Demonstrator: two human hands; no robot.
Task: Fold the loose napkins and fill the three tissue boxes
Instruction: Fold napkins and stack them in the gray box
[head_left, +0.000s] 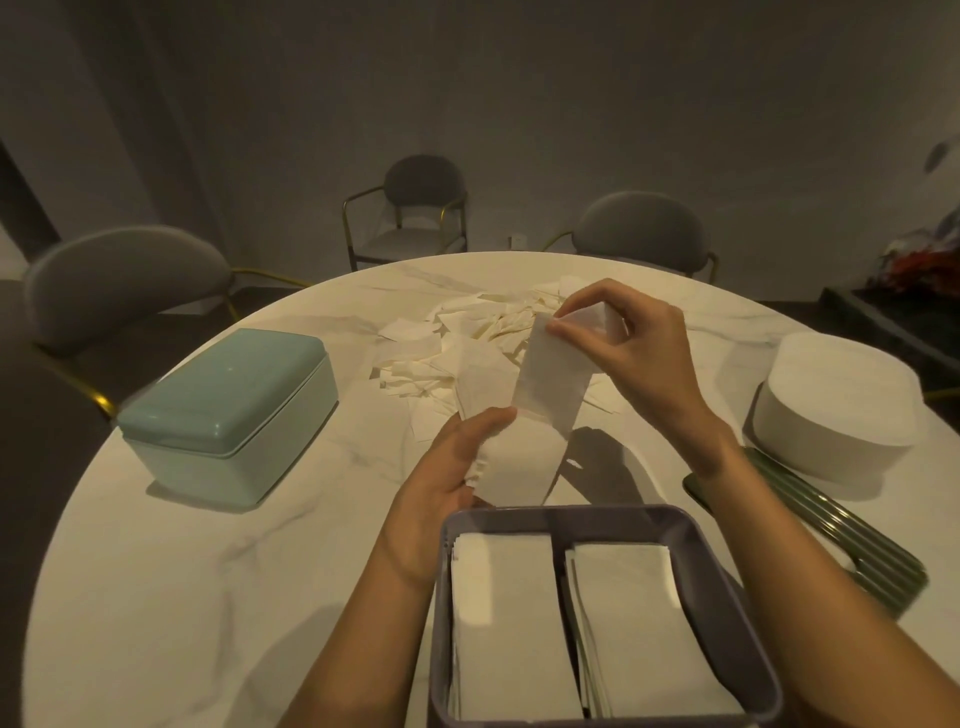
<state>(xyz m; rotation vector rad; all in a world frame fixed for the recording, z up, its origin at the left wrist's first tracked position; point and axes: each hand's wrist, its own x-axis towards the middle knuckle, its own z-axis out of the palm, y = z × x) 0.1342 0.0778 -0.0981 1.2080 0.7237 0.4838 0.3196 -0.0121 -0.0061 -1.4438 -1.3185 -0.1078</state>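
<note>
The grey box (602, 525) near the table (208, 597) edge holds two stacks of folded napkins (509, 623), and the green box (228, 410) at left is closed. Above the grey box, the left hand (447, 483) grips the bottom of a napkin (550, 384) with curled fingers, and the right hand (634, 348) pinches its top.

Between the left hand (447, 483) and the teal box (228, 410) lies bare table (182, 597), open for a pass. Just beyond both hands the loose napkins (467, 343) cover the top. Right of the right hand (631, 358) stand the white box (836, 405) and a ribbed green lid (831, 535) (crowded there). Below the hands the purple box (727, 587) blocks the near edge.
</note>
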